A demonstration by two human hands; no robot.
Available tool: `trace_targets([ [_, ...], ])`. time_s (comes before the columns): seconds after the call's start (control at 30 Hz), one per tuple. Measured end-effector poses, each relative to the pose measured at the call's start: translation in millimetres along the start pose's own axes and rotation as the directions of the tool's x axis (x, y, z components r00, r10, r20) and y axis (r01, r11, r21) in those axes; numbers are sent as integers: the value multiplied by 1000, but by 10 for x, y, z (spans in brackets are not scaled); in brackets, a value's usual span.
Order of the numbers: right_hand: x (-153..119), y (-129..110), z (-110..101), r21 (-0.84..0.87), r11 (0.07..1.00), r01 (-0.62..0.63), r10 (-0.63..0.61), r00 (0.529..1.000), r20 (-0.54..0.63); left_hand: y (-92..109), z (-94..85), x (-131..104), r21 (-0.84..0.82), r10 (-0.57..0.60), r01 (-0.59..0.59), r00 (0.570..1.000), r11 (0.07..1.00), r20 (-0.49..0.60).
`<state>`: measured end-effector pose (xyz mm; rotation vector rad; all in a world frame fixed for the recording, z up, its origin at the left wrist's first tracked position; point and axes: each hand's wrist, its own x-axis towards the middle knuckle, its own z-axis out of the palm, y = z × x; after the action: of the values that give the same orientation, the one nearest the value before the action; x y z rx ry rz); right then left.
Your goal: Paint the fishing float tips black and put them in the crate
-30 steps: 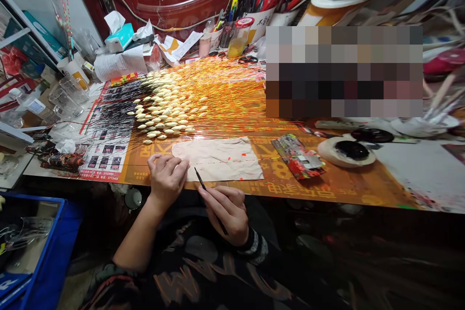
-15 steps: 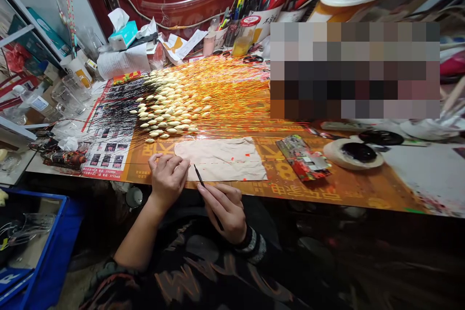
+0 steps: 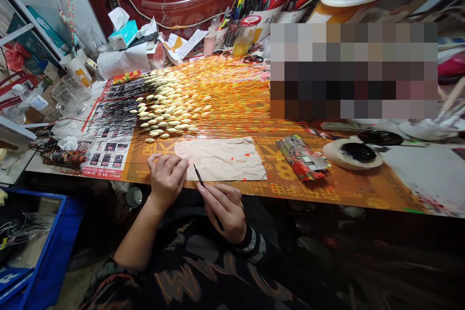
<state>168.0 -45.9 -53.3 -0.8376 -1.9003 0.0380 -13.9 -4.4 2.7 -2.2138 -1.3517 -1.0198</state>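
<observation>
My left hand [image 3: 167,174] rests at the table's front edge with its fingers closed on a thin fishing float [image 3: 218,162]. The float's slender stick runs sideways over a pale cloth [image 3: 238,147] dotted with red paint; my fingers hide its middle. In my right hand [image 3: 225,210] is a slim dark paintbrush [image 3: 198,175], gripped like a pen. Its tip points up and left, close to the float; whether the two touch I cannot tell. Beyond the cloth lies a large pile of fishing floats [image 3: 167,106] with cream bodies, dark stems and orange-yellow tips.
Right of the cloth lies a paint-smeared block [image 3: 303,157], then a tape roll [image 3: 337,155]. A lidded jar [image 3: 246,34], brushes in pots [image 3: 267,19] and a tissue box [image 3: 123,34] line the back. Glass mugs [image 3: 72,92] stand left. A blue crate [image 3: 60,242] sits lower left.
The fingers of my left hand have shifted very slightly left, and the float's stick sits a touch higher over the cloth. My right hand and the paintbrush look almost unmoved.
</observation>
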Motion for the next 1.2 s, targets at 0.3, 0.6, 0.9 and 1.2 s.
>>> trace_targets([
  [0.3, 25, -18, 22, 32, 999, 33, -33, 999, 3, -38, -10, -47, 2, -13, 13, 1000, 1000, -7],
  [0.6, 64, -41, 41, 20, 1000, 23, -23, 999, 22, -41, -5, -59, -4, -31, 31, 999, 1000, 13],
  [0.9, 51, -29, 50, 5, 1000, 11, -11, 999, 42, -41, -12, -67, 1, -51, 51, 998, 999, 47],
  [1.2, 57, -36, 48, 25, 999, 24, -24, 999, 24, -49, -18, -70, 8, -32, 32, 999, 999, 31],
])
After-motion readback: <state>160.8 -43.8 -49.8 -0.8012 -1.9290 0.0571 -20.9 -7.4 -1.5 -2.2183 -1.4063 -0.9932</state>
